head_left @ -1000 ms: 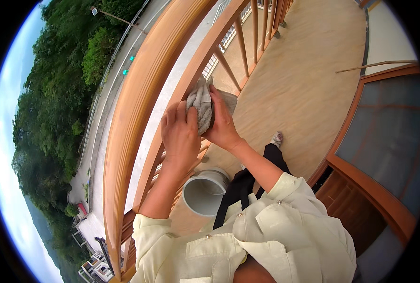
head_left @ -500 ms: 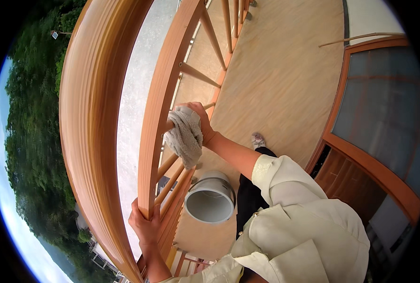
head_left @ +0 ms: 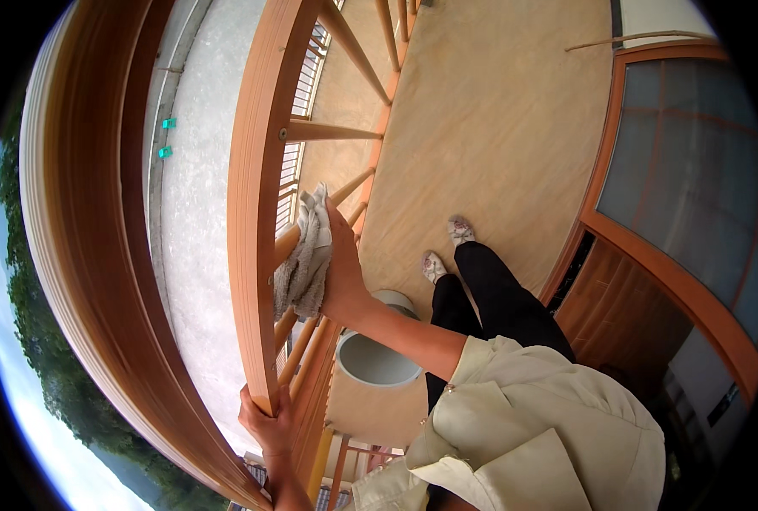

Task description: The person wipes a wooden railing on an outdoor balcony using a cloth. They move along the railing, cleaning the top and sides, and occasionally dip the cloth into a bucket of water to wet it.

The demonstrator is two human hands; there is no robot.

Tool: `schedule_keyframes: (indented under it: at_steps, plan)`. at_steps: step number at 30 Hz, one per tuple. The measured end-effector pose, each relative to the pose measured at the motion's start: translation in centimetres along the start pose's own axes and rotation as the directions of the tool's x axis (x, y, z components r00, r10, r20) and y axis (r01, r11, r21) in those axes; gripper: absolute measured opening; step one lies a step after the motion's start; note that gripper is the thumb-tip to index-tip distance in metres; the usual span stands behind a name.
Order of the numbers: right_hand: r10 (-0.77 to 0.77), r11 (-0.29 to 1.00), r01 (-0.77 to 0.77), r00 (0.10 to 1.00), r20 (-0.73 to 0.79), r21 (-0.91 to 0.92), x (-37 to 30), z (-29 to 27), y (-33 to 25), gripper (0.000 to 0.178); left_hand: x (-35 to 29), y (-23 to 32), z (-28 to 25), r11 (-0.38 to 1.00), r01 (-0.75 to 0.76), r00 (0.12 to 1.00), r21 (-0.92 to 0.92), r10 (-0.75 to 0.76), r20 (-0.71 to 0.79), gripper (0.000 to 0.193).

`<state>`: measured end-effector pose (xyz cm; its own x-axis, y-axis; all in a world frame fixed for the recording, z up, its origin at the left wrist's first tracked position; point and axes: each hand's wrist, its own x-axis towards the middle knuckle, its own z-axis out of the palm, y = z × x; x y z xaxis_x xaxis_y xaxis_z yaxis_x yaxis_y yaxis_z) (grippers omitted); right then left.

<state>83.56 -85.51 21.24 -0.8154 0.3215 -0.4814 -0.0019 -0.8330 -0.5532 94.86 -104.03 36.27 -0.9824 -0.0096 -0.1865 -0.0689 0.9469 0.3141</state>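
My right hand [head_left: 342, 268] is closed around a grey towelling cloth [head_left: 306, 264]. It presses the cloth against a round wooden baluster [head_left: 286, 245] of the railing, just beside the flat wooden rail [head_left: 255, 187]. Lower in the picture, my left hand [head_left: 268, 422] grips the end part of that same rail, its fingers wrapped over the edges. Some of the right fingers are hidden behind the cloth. More balusters [head_left: 336, 132] run from the flat rail to the bottom rail.
A thick rounded handrail [head_left: 89, 213] curves along the left. A grey bucket [head_left: 379, 358] stands on the tan floor [head_left: 498, 136], close to my legs [head_left: 502, 294]. To the right is an orange-framed glazed door [head_left: 685, 153]. Trees [head_left: 64, 392] show beyond the railing.
My right hand and the cloth have shifted left along the baluster, nearer the flat rail. The view has tilted, bringing both feet into sight. My left hand keeps its grip.
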Motion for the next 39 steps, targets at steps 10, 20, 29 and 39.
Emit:
schedule_keyframes:
  at_steps: [10, 20, 29, 39]
  plan:
    - [-0.212, 0.320, 0.589, 0.808, 0.550, -0.742, 4.2, -2.8, -2.3, 0.042, -0.7, -1.5, 0.2, 0.998, 0.049, 0.998, -0.032, -0.049, 0.025, 0.038]
    - [-0.138, 0.316, 0.345, 0.939, 0.317, -0.884, 11.8, -16.1, 8.7, 0.053, -0.1, -0.2, 0.3, 1.000, -0.003, 1.000, -0.018, 0.003, -0.015, 0.032]
    - [-0.554, 0.413, 0.740, 0.667, 0.498, -0.531, -1.0, 2.0, -3.1, 0.066, 0.2, -0.1, 0.7, 0.999, -0.020, 1.000, -0.027, 0.019, -0.024, 0.031]
    - [-0.440, 0.257, 0.526, 0.811, 0.386, -0.811, 9.6, -13.2, 7.3, 0.049, -0.5, -0.4, 0.9, 0.997, -0.002, 1.000, -0.074, 0.002, 0.008, 0.026]
